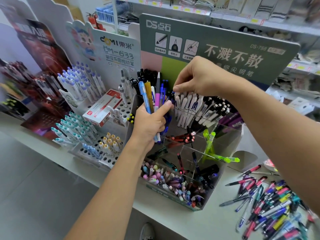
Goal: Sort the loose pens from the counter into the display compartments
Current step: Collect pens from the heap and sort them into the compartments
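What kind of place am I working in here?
Most likely a stationery shop. Branded pen display stands hold rows of pens on a counter, a clear compartment display holds sorted pens, and shelves behind carry yellow price tags.

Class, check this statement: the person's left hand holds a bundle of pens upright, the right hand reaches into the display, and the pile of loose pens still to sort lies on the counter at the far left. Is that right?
Not quite. The head view shows the pile of loose pens on the counter at the right, not the left. The rest stands: the left hand holds the bundle of pens upright and the right hand reaches into the display.
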A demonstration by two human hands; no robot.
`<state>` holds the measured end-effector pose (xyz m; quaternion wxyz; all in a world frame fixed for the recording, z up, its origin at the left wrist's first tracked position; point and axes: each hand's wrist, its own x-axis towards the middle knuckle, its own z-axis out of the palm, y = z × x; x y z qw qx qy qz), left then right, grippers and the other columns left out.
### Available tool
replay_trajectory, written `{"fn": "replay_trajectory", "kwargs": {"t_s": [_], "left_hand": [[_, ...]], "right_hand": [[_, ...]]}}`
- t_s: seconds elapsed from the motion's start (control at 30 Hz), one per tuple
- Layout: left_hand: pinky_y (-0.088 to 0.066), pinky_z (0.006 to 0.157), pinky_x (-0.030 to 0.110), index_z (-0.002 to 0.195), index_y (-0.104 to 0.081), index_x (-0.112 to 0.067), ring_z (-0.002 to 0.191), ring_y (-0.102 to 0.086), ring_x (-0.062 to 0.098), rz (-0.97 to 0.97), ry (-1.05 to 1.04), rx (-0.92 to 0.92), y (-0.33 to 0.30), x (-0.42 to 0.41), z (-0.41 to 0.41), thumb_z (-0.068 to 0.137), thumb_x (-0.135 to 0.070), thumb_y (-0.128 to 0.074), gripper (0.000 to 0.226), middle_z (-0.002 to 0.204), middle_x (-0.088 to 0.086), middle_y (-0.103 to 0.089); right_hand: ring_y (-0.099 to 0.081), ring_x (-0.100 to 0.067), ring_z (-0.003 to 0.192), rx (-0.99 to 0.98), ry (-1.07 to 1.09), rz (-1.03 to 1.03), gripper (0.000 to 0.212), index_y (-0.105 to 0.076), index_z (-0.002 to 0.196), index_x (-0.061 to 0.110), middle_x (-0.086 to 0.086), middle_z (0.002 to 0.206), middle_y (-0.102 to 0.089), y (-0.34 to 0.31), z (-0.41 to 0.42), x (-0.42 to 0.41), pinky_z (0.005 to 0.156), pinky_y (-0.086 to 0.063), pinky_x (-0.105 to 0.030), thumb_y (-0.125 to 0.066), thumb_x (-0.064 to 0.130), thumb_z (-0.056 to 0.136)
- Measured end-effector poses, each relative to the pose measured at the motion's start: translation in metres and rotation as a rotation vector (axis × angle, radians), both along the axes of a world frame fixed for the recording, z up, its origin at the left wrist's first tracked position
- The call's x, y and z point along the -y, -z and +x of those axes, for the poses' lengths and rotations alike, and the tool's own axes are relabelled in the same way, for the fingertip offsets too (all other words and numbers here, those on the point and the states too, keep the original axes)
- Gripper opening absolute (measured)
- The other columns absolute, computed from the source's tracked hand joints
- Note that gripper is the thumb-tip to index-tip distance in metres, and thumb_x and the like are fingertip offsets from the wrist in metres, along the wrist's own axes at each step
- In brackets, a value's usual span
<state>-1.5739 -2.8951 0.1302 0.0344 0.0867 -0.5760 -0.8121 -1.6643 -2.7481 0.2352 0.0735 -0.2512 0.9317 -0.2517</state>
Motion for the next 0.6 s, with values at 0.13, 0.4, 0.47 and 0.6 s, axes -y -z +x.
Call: {"fn": "replay_trajectory", "kwargs": {"t_s": [0.13,0.4,0.47,0.6], "left_hand": [[-0.023,0.034,0.016,0.096,-0.05,-0.016,0.041,-0.03,0.007,0.187,0.119,0.036,-0.004,0.005,0.014,0.105,-0.025,-0.052,0.013,0.077,0.003,-0.056],[-0.029,0.035,0.014,0.111,-0.051,-0.006,0.043,-0.039,0.004,0.336,0.397,-0.029,-0.007,0.0,0.051,0.098,-0.015,-0.053,0.016,0.084,0.003,-0.061],[-0.028,0.036,0.014,0.106,-0.053,-0.004,0.043,-0.041,0.004,0.317,0.454,-0.038,-0.008,-0.004,0.059,0.095,-0.016,-0.054,0.016,0.084,0.004,-0.063],[-0.027,0.038,0.017,0.092,-0.051,-0.005,0.042,-0.038,0.007,0.093,0.472,-0.013,-0.012,-0.016,0.058,0.086,-0.017,-0.065,0.02,0.073,0.007,-0.055]], "right_hand": [[-0.066,-0.012,0.056,0.015,0.113,-0.01,0.017,-0.074,0.075,0.017,-0.003,0.067,-0.074,0.005,-0.001,0.009,0.053,-0.051,-0.024,-0.09,0.022,0.074],[-0.039,-0.016,0.052,0.22,0.034,-0.224,0.023,-0.077,0.096,0.018,-0.002,0.057,-0.053,0.005,0.049,-0.007,0.048,-0.035,-0.026,-0.057,0.027,0.103],[-0.042,-0.013,0.053,0.422,0.041,-0.368,0.023,-0.075,0.098,0.012,0.0,0.06,-0.052,0.005,0.06,-0.019,0.047,-0.035,-0.022,-0.054,0.018,0.104],[-0.04,-0.016,0.059,0.406,-0.092,-0.277,0.023,-0.073,0.086,0.0,-0.011,0.068,-0.052,0.006,0.068,-0.04,0.052,-0.036,-0.023,-0.07,0.022,0.094]]}}
